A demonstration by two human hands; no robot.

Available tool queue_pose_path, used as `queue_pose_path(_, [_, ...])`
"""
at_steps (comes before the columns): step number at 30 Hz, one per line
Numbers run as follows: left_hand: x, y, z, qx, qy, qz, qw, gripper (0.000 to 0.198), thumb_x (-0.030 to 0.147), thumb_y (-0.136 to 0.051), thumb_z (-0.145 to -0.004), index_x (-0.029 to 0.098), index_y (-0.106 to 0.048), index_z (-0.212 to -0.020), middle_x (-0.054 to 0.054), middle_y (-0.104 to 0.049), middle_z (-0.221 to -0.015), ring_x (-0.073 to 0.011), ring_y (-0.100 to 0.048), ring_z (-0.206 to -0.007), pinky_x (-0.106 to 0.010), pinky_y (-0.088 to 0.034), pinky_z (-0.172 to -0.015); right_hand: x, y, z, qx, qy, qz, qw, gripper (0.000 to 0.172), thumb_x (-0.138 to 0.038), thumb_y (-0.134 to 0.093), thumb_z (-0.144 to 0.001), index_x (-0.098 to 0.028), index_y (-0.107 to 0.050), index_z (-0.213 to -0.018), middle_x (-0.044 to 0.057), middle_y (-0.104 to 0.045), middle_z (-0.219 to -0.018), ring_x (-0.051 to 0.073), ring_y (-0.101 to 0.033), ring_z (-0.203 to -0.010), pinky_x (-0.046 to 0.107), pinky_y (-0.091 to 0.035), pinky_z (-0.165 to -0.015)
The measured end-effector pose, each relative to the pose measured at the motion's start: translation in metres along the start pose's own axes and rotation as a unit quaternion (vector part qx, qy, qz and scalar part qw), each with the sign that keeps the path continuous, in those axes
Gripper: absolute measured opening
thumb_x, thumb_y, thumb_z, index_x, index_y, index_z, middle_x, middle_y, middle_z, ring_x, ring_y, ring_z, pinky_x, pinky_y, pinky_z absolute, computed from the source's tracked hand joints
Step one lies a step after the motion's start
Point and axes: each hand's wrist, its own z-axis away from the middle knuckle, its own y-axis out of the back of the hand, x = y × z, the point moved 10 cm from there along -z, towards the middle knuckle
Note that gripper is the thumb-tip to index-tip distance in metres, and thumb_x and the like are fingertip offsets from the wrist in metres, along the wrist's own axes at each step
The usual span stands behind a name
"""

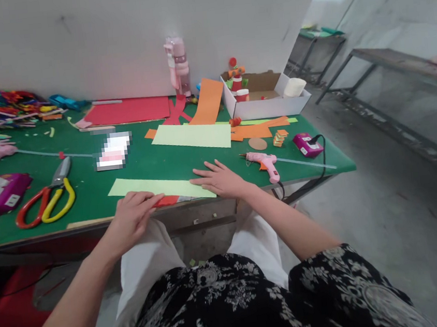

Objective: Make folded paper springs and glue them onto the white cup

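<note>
A long pale green paper strip [170,185] lies along the front edge of the green table. My right hand [220,179] rests flat on its right end, fingers spread. At the strip's near edge, my left hand [136,214] has its fingers together on a flat red-orange piece [167,201] with a greyish right end; its exact kind is unclear, and part of it is hidden under the fingers. Farther back lies a wider pale green paper sheet [196,135]. To the right of my right hand is a pink glue gun [263,164].
Pliers-like shears [59,193] with red and yellow handles lie left, near a blurred-out phone-like rectangle [113,151]. Behind are red sheets [129,111], orange paper [208,102], a pink bottle [179,66] and a white box [267,109]. A purple device [307,145] sits right.
</note>
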Motion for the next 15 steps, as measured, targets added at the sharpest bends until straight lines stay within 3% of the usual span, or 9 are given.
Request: queue_pose_path(15, [0.014, -0.009, -0.012, -0.019, -0.007, 0.007, 1.000, 0.043, 0.025, -0.034, -0.097, 0.024, -0.063, -0.129, -0.012, -0.066, -0.110, -0.0275, -0.054, -0.100, -0.043, -0.044, -0.085, -0.001, 0.002, 0.000, -0.008, -0.005, -0.003, 1.000, 0.048, -0.043, -0.028, -0.106, -0.040, -0.041, -0.152, -0.007, -0.031, -0.163, 0.034, -0.020, -0.153, 0.059, -0.014, -0.124])
